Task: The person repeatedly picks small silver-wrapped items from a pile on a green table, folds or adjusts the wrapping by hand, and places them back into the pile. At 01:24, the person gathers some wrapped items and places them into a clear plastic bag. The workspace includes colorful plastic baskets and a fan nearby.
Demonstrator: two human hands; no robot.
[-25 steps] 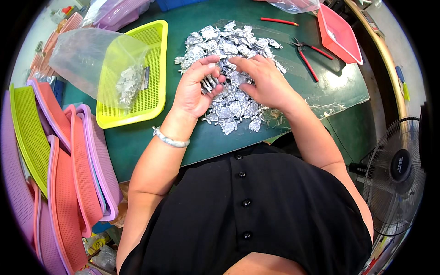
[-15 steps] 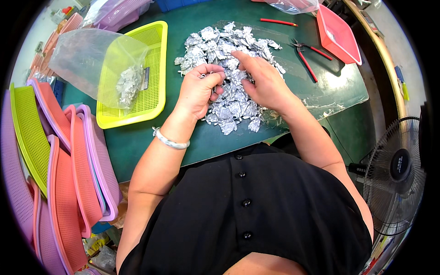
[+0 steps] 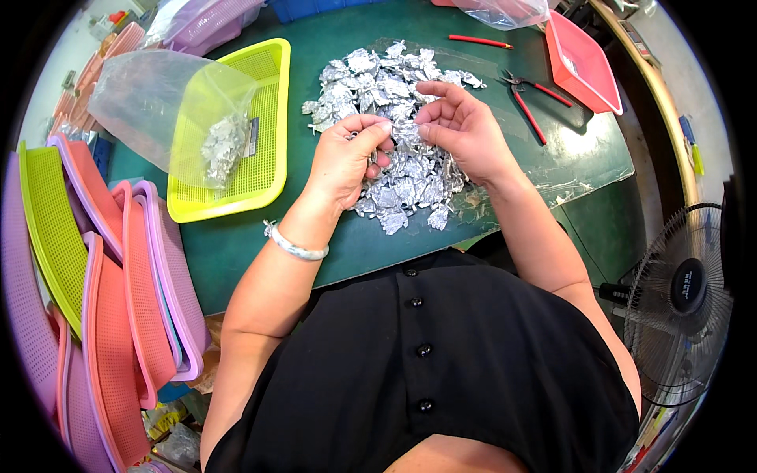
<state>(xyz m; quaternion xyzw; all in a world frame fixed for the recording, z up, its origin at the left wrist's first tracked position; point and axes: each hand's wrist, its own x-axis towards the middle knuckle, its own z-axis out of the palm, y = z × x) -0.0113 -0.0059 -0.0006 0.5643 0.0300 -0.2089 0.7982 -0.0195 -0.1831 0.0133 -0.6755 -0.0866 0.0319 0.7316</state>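
Dark green, smooth and faintly glossy, the tabletop (image 3: pixel 236 260) is spreading beneath the work, its near right corner showing pale, flaking patches. From its middle toward the near edge, a loose heap of silvery metal pieces (image 3: pixel 402 189) is lying: thin, ragged in outline, crinkled like foil and throwing back bright highlights. Beside the heap's left side, the left hand (image 3: pixel 339 162) is gripping a little of the same metal in curled fingers, its thumb pressing toward the index finger; only small glints are showing. Above the heap's right side, the right hand (image 3: pixel 473 146) is hovering half curled, thumb and fingers pointing toward the left hand; whether anything is sitting between its fingertips, I cannot tell.

Near the table's left edge, a lime-green plastic mesh basket (image 3: pixel 281 134) is holding part of a filmy, translucent bag (image 3: pixel 138 98), with more silvery bits clumping inside it. Toward the right edge, red-handled pliers (image 3: pixel 529 116) are lying splayed, a slim red pencil-like stick (image 3: pixel 479 40) is resting farther back, and a coral, smooth-walled tray (image 3: pixel 595 75) is standing slantwise. Beyond the left edge, perforated baskets (image 3: pixel 118 339) are leaning together in coral, lilac and lime.
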